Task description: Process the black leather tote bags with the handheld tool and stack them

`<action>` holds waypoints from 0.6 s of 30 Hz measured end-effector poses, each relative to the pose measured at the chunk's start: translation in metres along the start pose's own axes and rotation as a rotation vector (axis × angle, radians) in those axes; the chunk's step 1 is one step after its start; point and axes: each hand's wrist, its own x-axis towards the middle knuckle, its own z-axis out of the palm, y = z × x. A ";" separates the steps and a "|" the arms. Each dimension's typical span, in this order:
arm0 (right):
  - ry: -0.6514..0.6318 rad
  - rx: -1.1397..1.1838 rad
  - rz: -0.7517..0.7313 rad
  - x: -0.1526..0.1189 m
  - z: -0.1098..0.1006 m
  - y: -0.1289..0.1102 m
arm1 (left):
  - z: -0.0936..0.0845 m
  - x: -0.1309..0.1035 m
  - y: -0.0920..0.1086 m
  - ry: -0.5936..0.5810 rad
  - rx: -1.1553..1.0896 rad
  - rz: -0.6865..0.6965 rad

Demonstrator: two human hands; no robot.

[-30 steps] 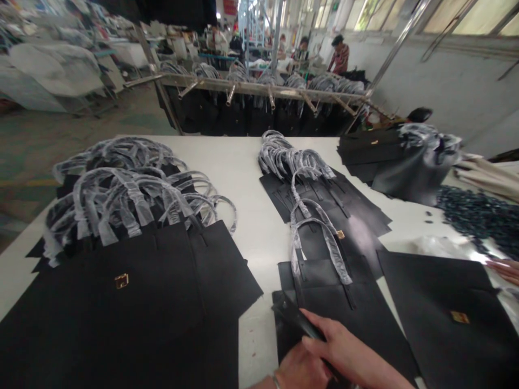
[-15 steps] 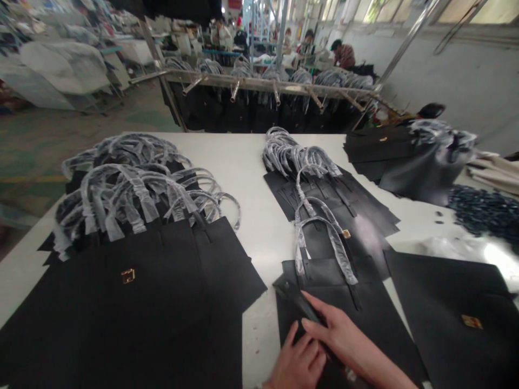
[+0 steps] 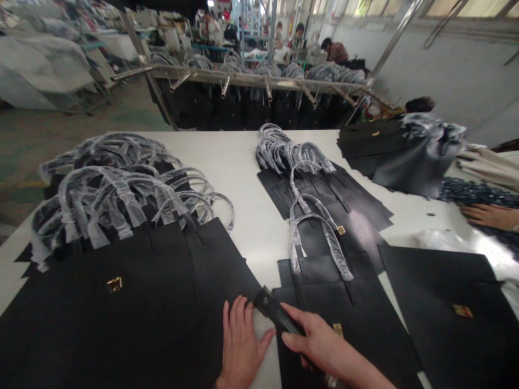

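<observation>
Here, the left hand (image 3: pixel 241 343) lies palm-down.

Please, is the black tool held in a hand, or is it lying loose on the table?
Held: the right hand grips the black tool between its fingers and thumb.

Our left hand (image 3: pixel 242 343) is bare, with slim, tapering fingers (image 3: pixel 240 313) and a shorter thumb (image 3: pixel 266 342) (we find the nails too blurred to describe). Our right hand (image 3: pixel 318 340) is bare too, its narrow wrist (image 3: pixel 343 356) widening into a forearm (image 3: pixel 363 370), bare as far as our view reaches.
</observation>
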 end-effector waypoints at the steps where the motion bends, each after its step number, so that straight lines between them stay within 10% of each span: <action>1: 0.002 0.001 -0.014 0.002 0.003 -0.001 | 0.001 0.000 0.001 -0.004 0.005 -0.004; 8: 0.243 -0.014 -0.088 0.002 0.007 -0.014 | 0.003 0.000 0.003 0.002 -0.002 -0.051; 18: 0.182 0.042 0.093 -0.035 -0.025 0.007 | -0.004 0.048 0.029 -0.191 -0.124 -0.129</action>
